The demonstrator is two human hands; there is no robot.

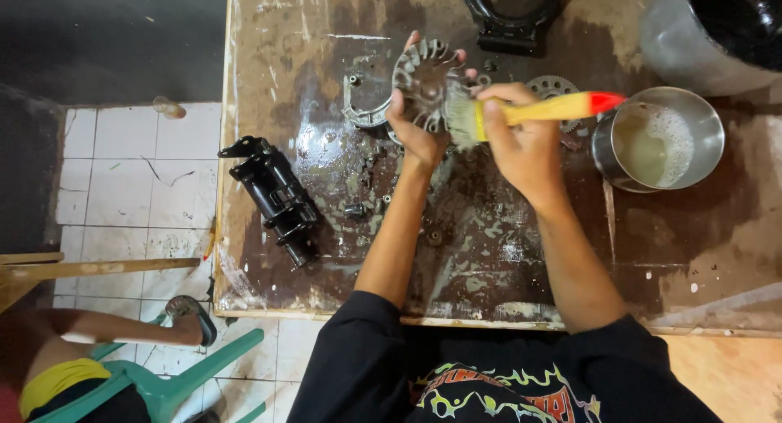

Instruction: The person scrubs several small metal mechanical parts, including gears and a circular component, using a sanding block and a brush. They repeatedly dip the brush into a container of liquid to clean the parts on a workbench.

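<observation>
Mid-table, far from edges — left hand (419,130) grips finned wheel (422,83), right hand (521,134) grips brush (529,111); steel bowl (660,138) near.

Head-worn view, straight down, close

Both bare forearms stretch forward, nearly parallel. The left hand (417,130) is raised with fingers curled in a grip; the right hand (521,138) is clenched, knuckles up.

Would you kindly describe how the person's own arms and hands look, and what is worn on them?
Both forearms are bare up to short black sleeves of a black T-shirt with a flame-like print in yellow, green and red on the chest. The left hand and right hand wear no gloves; no watch or bracelet shows.
</observation>
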